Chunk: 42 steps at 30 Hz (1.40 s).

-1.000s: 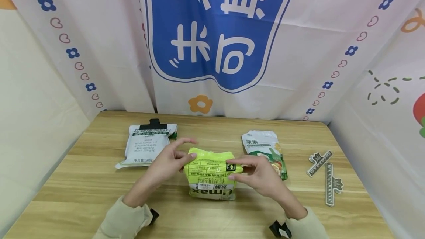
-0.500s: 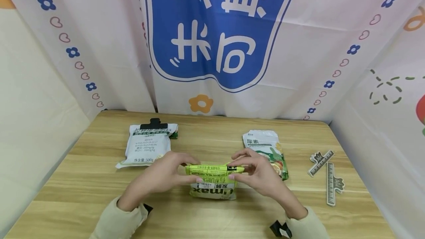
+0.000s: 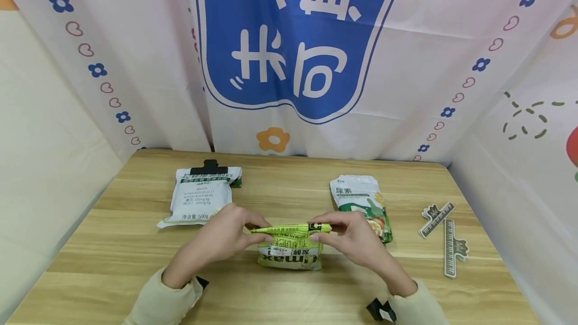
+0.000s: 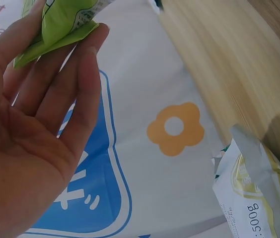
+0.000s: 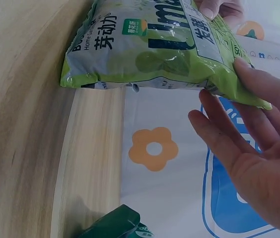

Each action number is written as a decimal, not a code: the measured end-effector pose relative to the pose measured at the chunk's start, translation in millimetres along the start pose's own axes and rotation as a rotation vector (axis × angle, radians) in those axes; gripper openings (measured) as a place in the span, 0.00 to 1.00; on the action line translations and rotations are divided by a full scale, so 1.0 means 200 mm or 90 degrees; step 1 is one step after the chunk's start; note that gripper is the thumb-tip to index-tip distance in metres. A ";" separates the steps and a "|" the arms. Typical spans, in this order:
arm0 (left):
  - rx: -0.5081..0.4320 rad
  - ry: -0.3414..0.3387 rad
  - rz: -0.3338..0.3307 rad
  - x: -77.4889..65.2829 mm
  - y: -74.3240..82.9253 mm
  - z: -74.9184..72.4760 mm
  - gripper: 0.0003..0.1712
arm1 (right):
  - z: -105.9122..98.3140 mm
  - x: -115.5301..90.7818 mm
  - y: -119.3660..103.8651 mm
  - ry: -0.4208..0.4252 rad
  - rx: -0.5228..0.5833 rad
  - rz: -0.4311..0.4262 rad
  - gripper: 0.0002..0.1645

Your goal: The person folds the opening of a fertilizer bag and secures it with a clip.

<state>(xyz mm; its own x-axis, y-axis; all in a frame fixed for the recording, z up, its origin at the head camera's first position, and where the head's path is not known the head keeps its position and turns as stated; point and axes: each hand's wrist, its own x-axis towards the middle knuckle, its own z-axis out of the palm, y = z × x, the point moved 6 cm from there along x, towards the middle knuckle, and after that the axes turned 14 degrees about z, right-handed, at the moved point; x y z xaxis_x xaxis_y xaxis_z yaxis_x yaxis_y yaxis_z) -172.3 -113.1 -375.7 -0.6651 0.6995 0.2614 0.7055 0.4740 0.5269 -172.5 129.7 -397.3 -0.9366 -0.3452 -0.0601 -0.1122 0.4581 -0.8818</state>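
A green and white fertilizer bag [image 3: 289, 254] stands on the wooden table in front of me, its top edge folded flat. My left hand [image 3: 226, 237] pinches the left end of that fold between thumb and fingers. At the other end, my right hand [image 3: 354, 238] pinches the fold the same way. The right wrist view shows the bag's printed front [image 5: 165, 44], with the right thumb on one face and fingers behind. Only a green corner of the bag [image 4: 65, 25] appears in the left wrist view, held in the left fingers.
A white bag [image 3: 200, 197] with a black clip [image 3: 209, 167] lies at the back left. Behind my right hand lies a white and green bag [image 3: 356, 192]. Two piano-key patterned clips, one angled [image 3: 435, 219] and one lengthwise [image 3: 450, 249], lie at the right. A printed curtain hangs behind.
The bag's top, puffed up a second ago, is now flattened into a fold. My left hand came in from the bag's left side and took hold of the top; the right hand barely shifted.
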 end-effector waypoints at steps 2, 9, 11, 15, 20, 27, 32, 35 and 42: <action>0.002 0.008 0.004 0.00 0.01 0.00 0.04 | 0.00 0.00 0.00 0.009 0.001 0.008 0.15; 0.000 0.024 0.014 0.00 0.02 0.00 0.07 | 0.00 0.01 0.00 0.041 -0.007 0.022 0.10; -0.004 0.013 0.010 0.01 0.02 0.01 0.13 | 0.00 0.01 0.00 0.041 -0.006 0.014 0.09; -0.033 -0.003 0.012 0.03 0.01 0.07 0.22 | 0.00 0.01 0.01 0.036 0.001 0.007 0.09; -0.101 0.024 0.001 0.05 -0.01 0.12 0.14 | 0.00 0.02 0.01 0.032 0.001 0.014 0.09; -0.104 0.032 0.004 0.06 0.00 0.13 0.09 | 0.02 0.00 -0.03 0.054 -0.039 -0.050 0.10; -0.130 -0.007 -0.012 0.05 -0.02 0.14 0.07 | 0.03 0.00 -0.03 0.061 -0.028 -0.067 0.04; -0.170 -0.033 -0.025 0.05 -0.05 0.15 0.10 | 0.03 0.01 -0.03 0.051 -0.013 -0.040 0.03; -0.246 -0.062 -0.056 0.03 -0.11 0.16 0.14 | 0.02 0.02 -0.01 0.039 -0.003 0.009 0.06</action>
<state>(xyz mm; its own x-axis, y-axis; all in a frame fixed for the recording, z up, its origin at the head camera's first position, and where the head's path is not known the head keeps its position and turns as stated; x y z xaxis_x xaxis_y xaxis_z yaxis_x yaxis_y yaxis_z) -184.4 -102.3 -410.7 -0.6790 0.7218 0.1339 0.4909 0.3109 0.8138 -174.9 125.1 -397.7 -0.9568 -0.2875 -0.0430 -0.1008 0.4668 -0.8786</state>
